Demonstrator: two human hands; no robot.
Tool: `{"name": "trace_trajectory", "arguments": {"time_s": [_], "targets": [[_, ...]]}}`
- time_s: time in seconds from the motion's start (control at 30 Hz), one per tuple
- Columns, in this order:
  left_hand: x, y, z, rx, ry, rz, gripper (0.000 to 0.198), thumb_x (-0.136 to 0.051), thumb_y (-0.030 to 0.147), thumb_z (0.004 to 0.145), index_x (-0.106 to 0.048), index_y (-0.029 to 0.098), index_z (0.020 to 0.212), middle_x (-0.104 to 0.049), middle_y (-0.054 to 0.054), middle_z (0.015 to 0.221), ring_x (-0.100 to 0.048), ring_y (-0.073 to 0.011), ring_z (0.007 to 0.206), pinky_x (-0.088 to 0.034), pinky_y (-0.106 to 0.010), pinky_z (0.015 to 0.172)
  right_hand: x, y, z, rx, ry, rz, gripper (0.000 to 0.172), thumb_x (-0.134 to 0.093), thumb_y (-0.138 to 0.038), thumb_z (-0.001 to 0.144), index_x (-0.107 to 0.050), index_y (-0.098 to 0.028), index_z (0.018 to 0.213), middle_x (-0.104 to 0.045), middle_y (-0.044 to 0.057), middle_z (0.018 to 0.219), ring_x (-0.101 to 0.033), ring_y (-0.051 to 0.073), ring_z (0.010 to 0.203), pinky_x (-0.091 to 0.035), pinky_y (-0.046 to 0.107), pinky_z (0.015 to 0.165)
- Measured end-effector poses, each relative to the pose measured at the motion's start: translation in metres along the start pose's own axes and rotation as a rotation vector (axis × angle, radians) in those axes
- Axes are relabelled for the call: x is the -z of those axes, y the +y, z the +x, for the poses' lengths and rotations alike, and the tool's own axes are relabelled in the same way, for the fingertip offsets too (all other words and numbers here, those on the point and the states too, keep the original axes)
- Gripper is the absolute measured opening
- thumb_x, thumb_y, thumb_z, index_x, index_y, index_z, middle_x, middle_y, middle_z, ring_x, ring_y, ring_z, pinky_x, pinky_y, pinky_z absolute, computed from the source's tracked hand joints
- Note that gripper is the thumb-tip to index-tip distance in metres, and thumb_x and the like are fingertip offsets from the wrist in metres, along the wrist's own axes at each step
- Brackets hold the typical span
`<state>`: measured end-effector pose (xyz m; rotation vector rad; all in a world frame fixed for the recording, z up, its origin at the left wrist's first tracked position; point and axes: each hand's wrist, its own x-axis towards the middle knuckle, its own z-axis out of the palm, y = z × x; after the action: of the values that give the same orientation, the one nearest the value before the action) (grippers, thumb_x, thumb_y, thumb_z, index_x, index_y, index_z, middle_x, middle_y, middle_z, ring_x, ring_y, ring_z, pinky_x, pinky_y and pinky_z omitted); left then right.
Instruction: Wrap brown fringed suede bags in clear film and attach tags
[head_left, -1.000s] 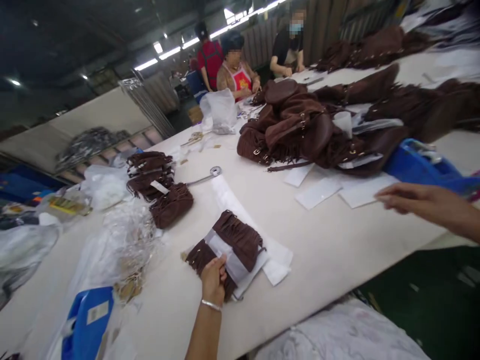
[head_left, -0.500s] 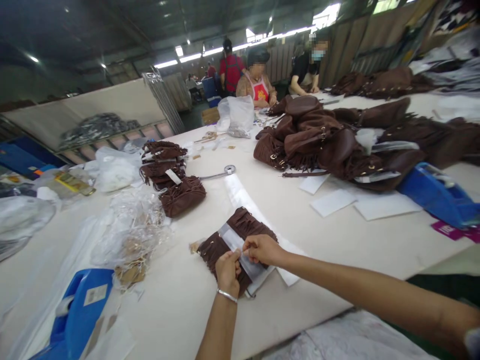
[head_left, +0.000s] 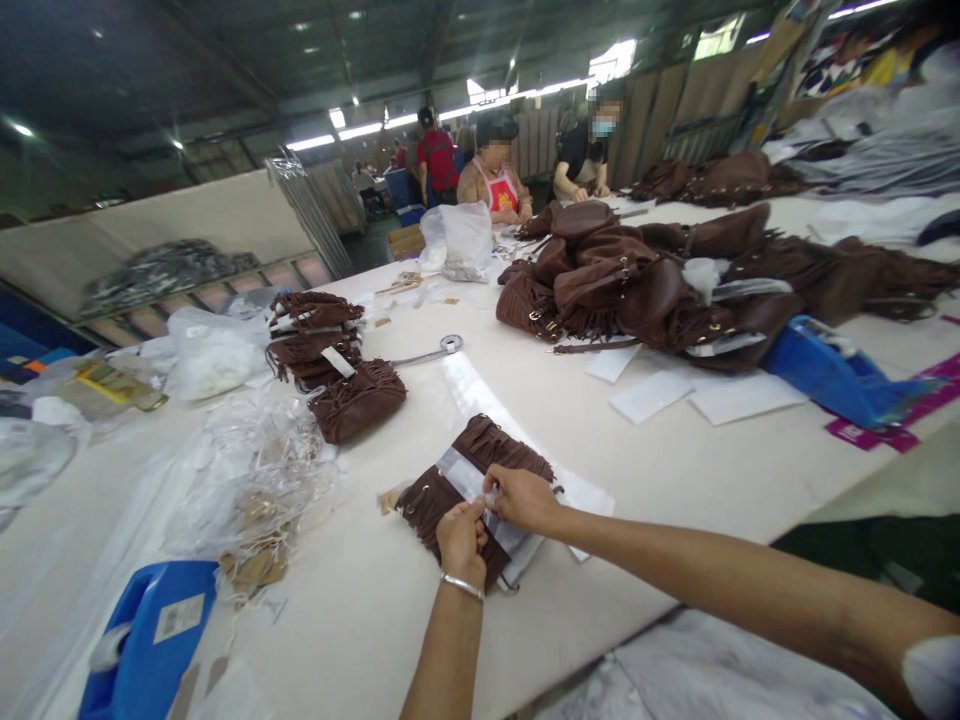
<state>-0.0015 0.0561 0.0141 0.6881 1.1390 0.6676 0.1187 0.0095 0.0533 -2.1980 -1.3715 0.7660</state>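
Observation:
A brown fringed bag (head_left: 427,505) lies on the table in front of me, with a pale translucent wrap (head_left: 463,473) across its middle. My left hand (head_left: 461,542) is closed in a pinch over the wrap, a silver bangle on its wrist. From the right, my right hand (head_left: 521,498) pinches close beside it, fingertips almost meeting the left ones. Whatever small thing sits between the fingers is hidden. A white sheet (head_left: 592,495) shows beneath the bag's right side, and a bit of tan card (head_left: 388,500) sticks out at its left.
Stacked brown fringed bags (head_left: 358,400) stand beyond, left. A large heap of brown bags (head_left: 600,270) lies to the right. Blue tape dispensers (head_left: 150,640) sit at lower left and right. Clear plastic bags (head_left: 247,460) with tags lie left. Two co-workers (head_left: 499,185) work across the table (head_left: 360,600).
The camera view has shifted slightly, so the heap and the right-hand tape dispenser appear further left. Both hands stay pinched at the same place on the wrapped bag.

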Motion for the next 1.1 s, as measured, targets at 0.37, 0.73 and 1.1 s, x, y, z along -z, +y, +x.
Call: {"name": "trace_trajectory", "arguments": {"time_s": [0.37,0.73,1.1], "targets": [[0.005,0.005,-0.002,0.031,-0.081,-0.021,0.044,-0.088,0.032,0.046,-0.051,0.016,0.065,-0.04,0.01,0.048,-0.029,-0.0007,0.039,-0.018,-0.013,0.035,0.0,0.004,0.02,-0.166,-0.185,0.102,0.022,-0.07,-0.026,0.071,-0.058,-0.021,0.089,-0.067,-0.002,0.061,-0.066,0.016,0.064,-0.04,0.021,0.053],[-0.004,-0.002,0.001,-0.023,-0.015,0.041,0.052,-0.089,0.047,0.037,-0.05,0.018,0.057,-0.037,0.007,0.044,-0.025,-0.0018,0.038,-0.013,-0.016,0.036,-0.012,0.011,0.028,-0.205,-0.184,0.202,0.022,-0.058,-0.01,0.065,-0.057,-0.02,0.085,-0.063,-0.002,0.052,-0.059,0.016,0.044,-0.036,0.02,0.037],[-0.001,-0.002,0.002,-0.019,-0.077,0.117,0.061,-0.086,0.057,0.034,-0.054,0.016,0.064,-0.036,0.009,0.042,-0.022,-0.001,0.037,-0.009,-0.017,0.039,-0.018,0.016,0.03,-0.197,-0.143,0.21,0.028,-0.057,-0.007,0.06,-0.059,-0.019,0.085,-0.058,-0.003,0.047,-0.058,0.016,0.042,-0.035,0.019,0.038]]}}
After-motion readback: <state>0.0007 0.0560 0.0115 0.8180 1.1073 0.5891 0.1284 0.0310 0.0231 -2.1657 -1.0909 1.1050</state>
